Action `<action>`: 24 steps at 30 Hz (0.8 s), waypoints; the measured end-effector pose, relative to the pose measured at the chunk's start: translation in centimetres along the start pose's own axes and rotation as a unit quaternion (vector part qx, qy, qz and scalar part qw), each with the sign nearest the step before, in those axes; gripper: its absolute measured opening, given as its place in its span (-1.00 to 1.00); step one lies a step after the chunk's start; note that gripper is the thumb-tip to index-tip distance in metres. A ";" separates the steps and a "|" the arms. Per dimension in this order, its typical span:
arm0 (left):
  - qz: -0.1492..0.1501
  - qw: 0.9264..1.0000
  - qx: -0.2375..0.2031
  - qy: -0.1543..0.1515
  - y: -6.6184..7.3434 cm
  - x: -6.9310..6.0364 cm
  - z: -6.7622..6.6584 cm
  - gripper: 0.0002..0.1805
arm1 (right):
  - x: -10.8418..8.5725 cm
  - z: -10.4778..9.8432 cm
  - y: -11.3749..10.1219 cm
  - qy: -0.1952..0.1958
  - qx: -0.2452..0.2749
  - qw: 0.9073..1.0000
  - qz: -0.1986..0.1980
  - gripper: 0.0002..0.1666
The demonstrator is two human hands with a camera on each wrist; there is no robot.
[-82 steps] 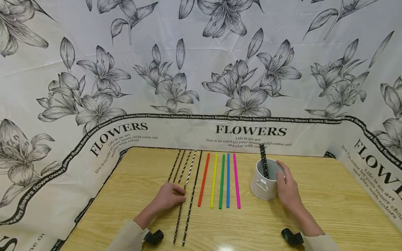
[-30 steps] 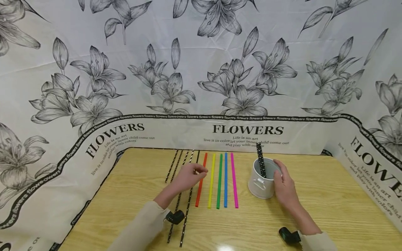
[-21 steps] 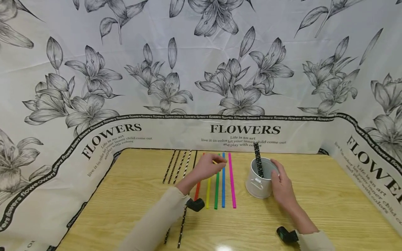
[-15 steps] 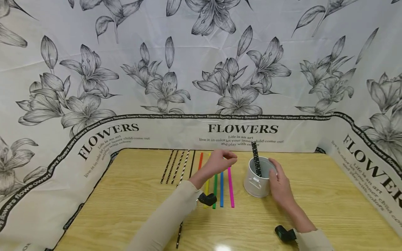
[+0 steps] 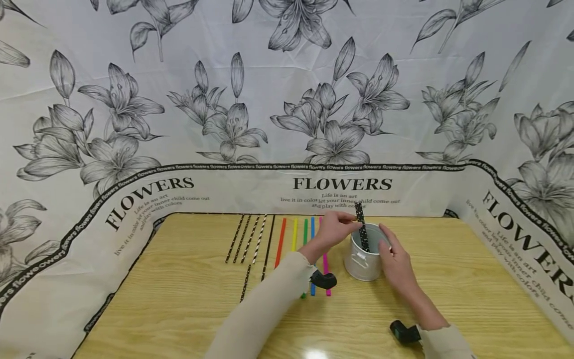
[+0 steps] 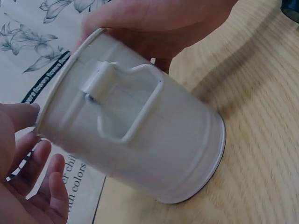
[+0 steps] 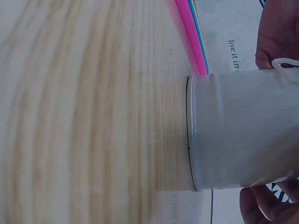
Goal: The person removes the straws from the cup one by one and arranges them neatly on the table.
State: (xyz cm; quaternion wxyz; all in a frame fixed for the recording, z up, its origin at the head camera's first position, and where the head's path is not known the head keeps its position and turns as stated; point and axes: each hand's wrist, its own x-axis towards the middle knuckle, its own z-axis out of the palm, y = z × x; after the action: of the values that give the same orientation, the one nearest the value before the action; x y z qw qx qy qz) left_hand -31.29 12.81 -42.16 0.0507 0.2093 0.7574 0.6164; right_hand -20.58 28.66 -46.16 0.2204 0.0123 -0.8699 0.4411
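A small white metal bucket [image 5: 362, 264] stands upright on the table with a black straw with white dots [image 5: 364, 240] leaning inside it. My right hand [image 5: 396, 262] holds the bucket's right side, fingers and thumb curved round it near the rim. My left hand [image 5: 334, 230] is at the bucket's left rim, fingertips at the dotted straw. In the left wrist view its thumb and forefinger [image 6: 22, 114] stand apart beside the rim. In the right wrist view the bucket [image 7: 243, 130] hides part of both hands.
On the wooden table [image 5: 170, 289] lie several black patterned straws [image 5: 243, 242] on the left. A red straw [image 5: 280, 242], yellow straw [image 5: 294, 234], green straw [image 5: 306, 228], blue straw [image 5: 312, 289] and pink straw [image 5: 327, 279] lie in a row nearer the bucket. Flower-printed cloth [image 5: 242, 189] surrounds the table.
My left hand has moved from the black straws on the left, over the coloured straws, to the bucket. My right hand stays on the bucket. The whole view has shifted slightly.
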 end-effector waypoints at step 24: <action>-0.002 0.993 -0.105 0.053 2.2 0.0 -1.8 -0.73 | 0.0 0.1 -0.3 -0.010 0.015 1.000 0.004 -0.41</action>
State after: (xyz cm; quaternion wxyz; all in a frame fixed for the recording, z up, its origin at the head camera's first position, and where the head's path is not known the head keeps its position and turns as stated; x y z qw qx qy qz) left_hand -31.32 11.53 -39.66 0.0335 0.1687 0.6904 0.7027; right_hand -20.51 28.44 -46.00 0.2098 0.0169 -0.8651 0.4552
